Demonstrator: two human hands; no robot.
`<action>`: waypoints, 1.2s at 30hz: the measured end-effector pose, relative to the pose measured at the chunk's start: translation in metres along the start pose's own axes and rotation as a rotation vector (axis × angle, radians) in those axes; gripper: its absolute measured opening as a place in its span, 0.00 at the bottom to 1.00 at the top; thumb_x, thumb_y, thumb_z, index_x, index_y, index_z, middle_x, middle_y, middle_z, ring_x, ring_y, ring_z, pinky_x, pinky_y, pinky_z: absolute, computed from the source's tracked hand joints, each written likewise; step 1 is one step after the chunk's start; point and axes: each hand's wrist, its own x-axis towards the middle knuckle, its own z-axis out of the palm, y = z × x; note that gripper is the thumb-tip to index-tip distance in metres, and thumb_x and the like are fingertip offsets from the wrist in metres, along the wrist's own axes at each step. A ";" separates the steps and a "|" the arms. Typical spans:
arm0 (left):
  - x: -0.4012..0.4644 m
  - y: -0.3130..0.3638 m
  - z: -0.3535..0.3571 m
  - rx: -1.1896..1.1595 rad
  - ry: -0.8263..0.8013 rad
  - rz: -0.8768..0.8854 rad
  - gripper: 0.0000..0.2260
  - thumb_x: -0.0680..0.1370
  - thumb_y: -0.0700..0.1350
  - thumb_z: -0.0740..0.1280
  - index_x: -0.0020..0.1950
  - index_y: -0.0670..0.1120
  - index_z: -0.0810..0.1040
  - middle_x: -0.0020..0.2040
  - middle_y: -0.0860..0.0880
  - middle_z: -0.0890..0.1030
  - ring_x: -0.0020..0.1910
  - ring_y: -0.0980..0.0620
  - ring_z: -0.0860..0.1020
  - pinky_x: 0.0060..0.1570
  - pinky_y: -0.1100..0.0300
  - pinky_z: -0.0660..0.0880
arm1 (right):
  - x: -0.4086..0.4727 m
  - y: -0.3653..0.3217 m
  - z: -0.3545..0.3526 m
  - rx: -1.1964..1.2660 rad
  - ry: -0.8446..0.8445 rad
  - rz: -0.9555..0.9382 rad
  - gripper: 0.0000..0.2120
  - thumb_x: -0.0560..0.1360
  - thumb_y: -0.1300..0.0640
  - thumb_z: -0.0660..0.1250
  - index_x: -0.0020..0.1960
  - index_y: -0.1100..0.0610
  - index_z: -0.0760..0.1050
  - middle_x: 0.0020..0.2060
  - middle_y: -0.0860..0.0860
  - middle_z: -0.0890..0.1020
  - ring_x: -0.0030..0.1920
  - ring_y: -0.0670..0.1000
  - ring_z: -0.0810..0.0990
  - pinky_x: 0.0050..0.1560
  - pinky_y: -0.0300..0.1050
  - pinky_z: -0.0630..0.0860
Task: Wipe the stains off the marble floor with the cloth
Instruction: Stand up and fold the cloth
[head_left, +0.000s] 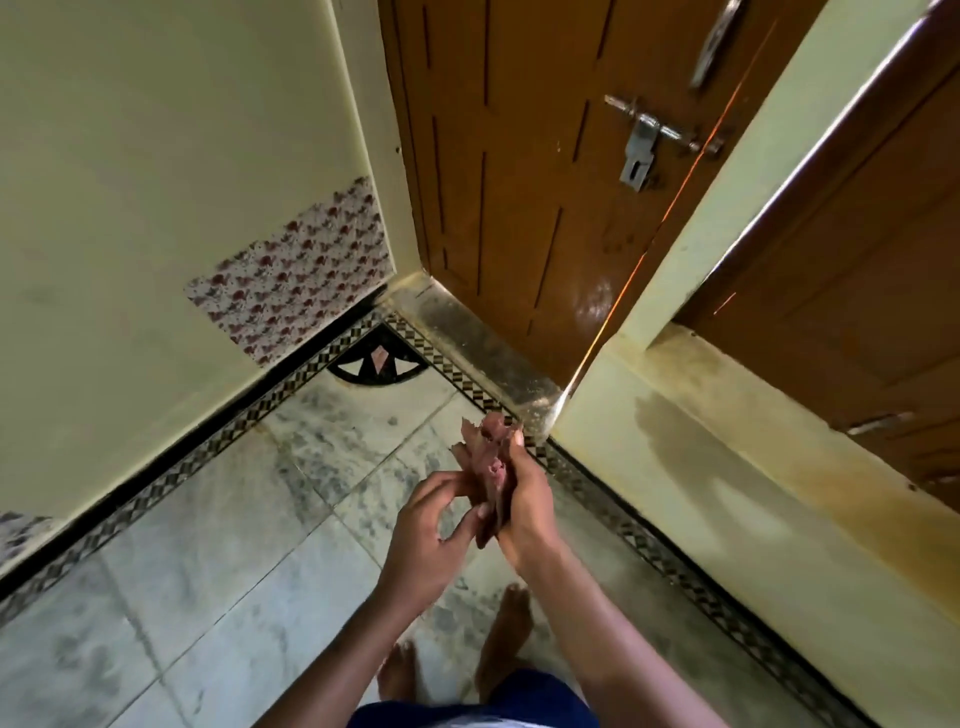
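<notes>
Cloth, reddish-brown and crumpled, is held in the air above the marble floor, near the corner by the wooden door. Right hand is wrapped around the cloth, fingers curled. Left hand is beside it, fingertips pinching the cloth's lower edge. Grey smudges are seen across the floor tiles. Bare feet are visible below.
</notes>
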 end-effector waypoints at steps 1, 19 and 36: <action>-0.004 0.008 -0.001 -0.004 0.002 -0.005 0.09 0.82 0.46 0.74 0.61 0.52 0.85 0.59 0.60 0.82 0.63 0.54 0.82 0.63 0.65 0.75 | -0.006 -0.002 0.000 0.015 -0.001 0.004 0.25 0.89 0.43 0.49 0.80 0.53 0.70 0.71 0.51 0.82 0.73 0.56 0.79 0.81 0.61 0.66; 0.060 0.074 -0.029 -0.337 0.432 -0.192 0.05 0.86 0.46 0.65 0.50 0.50 0.78 0.44 0.49 0.82 0.44 0.45 0.81 0.44 0.55 0.77 | 0.003 -0.056 -0.018 0.252 -0.363 -0.210 0.33 0.62 0.60 0.79 0.67 0.61 0.79 0.60 0.63 0.85 0.58 0.62 0.85 0.60 0.58 0.82; 0.212 0.154 -0.208 -0.792 0.099 -0.125 0.12 0.75 0.56 0.74 0.41 0.49 0.78 0.48 0.43 0.83 0.50 0.43 0.79 0.54 0.33 0.77 | 0.060 -0.162 0.135 -0.208 -0.539 -0.409 0.32 0.70 0.49 0.84 0.67 0.63 0.78 0.59 0.62 0.83 0.62 0.62 0.83 0.63 0.53 0.81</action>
